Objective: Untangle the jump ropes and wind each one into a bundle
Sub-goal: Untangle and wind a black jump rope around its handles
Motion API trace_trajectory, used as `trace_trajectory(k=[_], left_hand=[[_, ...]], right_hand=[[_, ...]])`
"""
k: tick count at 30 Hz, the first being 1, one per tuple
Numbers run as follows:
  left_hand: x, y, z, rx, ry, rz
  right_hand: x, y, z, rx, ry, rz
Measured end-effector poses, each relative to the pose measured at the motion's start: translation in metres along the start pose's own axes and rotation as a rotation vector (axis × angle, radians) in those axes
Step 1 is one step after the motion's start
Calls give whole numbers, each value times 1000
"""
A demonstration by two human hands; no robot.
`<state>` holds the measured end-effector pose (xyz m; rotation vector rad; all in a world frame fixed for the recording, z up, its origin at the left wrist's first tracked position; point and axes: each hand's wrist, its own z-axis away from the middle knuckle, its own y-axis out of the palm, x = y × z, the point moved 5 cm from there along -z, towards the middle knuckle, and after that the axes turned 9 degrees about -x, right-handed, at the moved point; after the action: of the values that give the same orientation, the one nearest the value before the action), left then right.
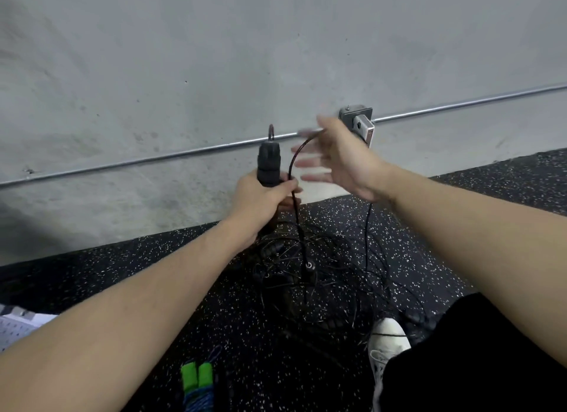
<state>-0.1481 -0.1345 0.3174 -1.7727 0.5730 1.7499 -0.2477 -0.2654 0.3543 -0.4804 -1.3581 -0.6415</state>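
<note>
My left hand [260,201] is closed around a black jump rope handle [267,163], held upright in front of the wall. A thin black rope [295,169] arcs from that fist up to my right hand [340,159], whose fingers are spread and blurred with the cord running across them. From the right hand another strand drops to a tangle of black ropes [310,276] on the floor, with further black handles in it. A wound bundle with green handles and blue rope [197,384] lies near the bottom edge.
A grey concrete wall with a metal conduit [153,159] and an outlet box [357,121] stands just behind the hands. The floor is black speckled rubber. My white shoe [387,341] and black-clad leg are at the lower right. A white perforated object [15,325] lies at the left edge.
</note>
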Motion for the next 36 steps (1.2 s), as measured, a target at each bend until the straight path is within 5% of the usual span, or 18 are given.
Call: trace_trajectory(k=[4,11,16,21,26,36], left_hand=[[-19,-4,0,-45,56,107],[-1,-13,-2,-101,-31,152],[46,-6,11,189,-237,-192],[29,-18,5,168,-3,-596],[32,-10,12,320,23,-589],[33,-22,10,259,12,-616]], right_hand=[[-32,15,16,370,-53,768],[-19,22,13,160,-184,889],[-14,11,3,10,-164,781],[-12,-13,-6,-188,-102,513],[11,-30,-5,-435,-98,44],[26,-31,-4,-463,-87,-122]])
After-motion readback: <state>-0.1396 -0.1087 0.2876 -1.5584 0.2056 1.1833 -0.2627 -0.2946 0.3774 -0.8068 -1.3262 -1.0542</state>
